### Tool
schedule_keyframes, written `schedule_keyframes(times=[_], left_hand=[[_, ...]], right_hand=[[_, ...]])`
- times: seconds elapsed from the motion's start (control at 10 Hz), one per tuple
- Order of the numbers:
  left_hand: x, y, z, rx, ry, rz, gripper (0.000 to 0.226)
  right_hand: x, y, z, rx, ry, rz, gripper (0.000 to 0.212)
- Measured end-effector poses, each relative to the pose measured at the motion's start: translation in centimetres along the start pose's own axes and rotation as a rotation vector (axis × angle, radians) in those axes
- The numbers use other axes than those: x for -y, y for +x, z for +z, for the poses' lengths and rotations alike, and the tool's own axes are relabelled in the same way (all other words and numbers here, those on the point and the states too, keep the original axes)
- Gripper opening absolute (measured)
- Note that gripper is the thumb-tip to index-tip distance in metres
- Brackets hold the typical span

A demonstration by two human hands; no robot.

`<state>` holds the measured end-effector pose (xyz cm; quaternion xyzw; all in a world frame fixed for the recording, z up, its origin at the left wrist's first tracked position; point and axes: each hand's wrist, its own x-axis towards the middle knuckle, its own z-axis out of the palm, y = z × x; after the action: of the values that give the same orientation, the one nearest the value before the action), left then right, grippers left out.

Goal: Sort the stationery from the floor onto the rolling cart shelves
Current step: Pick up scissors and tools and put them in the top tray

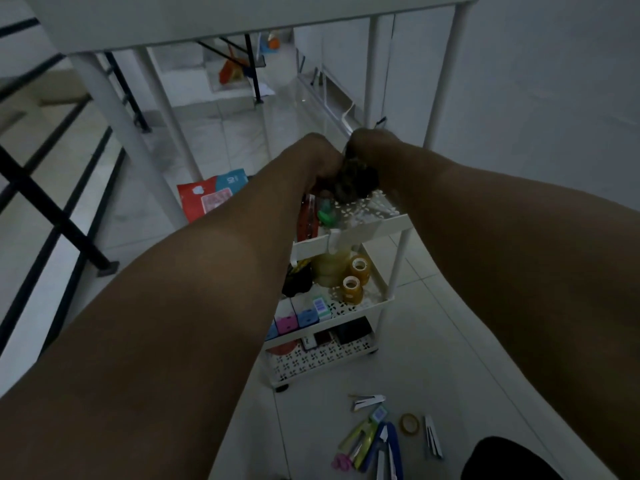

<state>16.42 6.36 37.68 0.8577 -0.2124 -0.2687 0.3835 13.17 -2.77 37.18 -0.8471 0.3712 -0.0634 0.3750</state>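
Observation:
A white three-shelf rolling cart stands on the tiled floor. Both my arms reach over its top shelf. My left hand and my right hand together hold a dark bundle just above that shelf; what it is I cannot make out. The top shelf holds a red item and a green one. Tape rolls sit on the middle shelf beside small coloured boxes. Dark boxes lie on the bottom shelf. On the floor lie staplers, a tape ring and metal clips.
A white table with white legs stands over the cart's far side. A black railing runs along the left. A red and blue packet lies on the floor by a table leg. A white wall is on the right.

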Motion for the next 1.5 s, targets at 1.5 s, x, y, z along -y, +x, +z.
schedule_keyframes(times=[1.5], left_hand=[[5.5, 3.5, 0.1, -0.193, 0.748, 0.324, 0.055]], right_hand=[[-3.6, 1.1, 1.7, -0.307, -0.898, -0.553, 0.034]])
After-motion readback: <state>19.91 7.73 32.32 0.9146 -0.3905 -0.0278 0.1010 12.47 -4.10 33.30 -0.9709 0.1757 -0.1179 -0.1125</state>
